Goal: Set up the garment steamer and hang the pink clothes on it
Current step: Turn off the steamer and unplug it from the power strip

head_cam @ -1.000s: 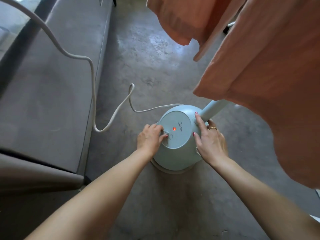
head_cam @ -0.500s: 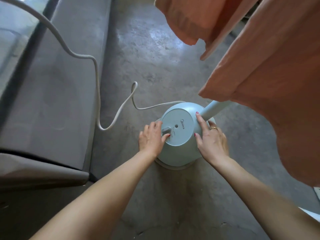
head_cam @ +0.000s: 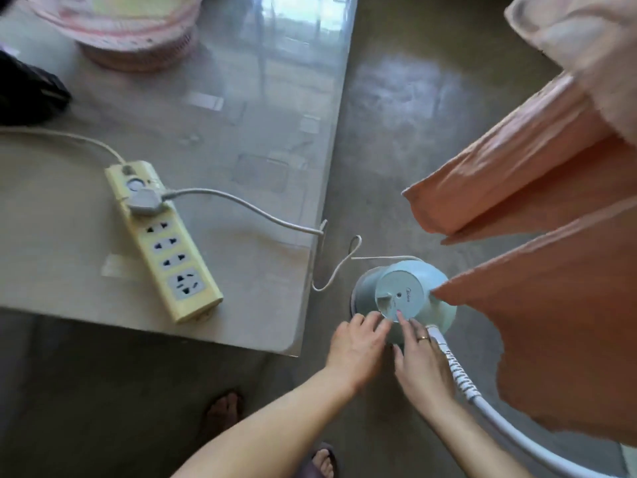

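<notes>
The pale blue steamer base (head_cam: 412, 298) stands on the concrete floor beside the table. Its indicator light is dark. My left hand (head_cam: 358, 346) hovers at the base's near edge with fingers relaxed and holds nothing. My right hand (head_cam: 418, 360), wearing a ring, reaches a straight finger onto the round top panel. A white ribbed steam hose (head_cam: 462, 374) leaves the base and runs to the lower right. The pink-orange garment (head_cam: 551, 270) hangs at the right and covers the base's right side. The steamer's grey cord (head_cam: 337, 267) runs up to a plug in the yellow power strip (head_cam: 172, 257).
A grey table (head_cam: 241, 132) fills the left, carrying the power strip, a pink woven basket (head_cam: 138, 36) and a dark object (head_cam: 27, 94). My sandalled feet (head_cam: 224, 408) stand below the table corner on the bare concrete floor.
The view has lifted, and the table top with the power strip now shows. The red light on the base went out. My left hand has come off the dial and both hands have drawn back.
</notes>
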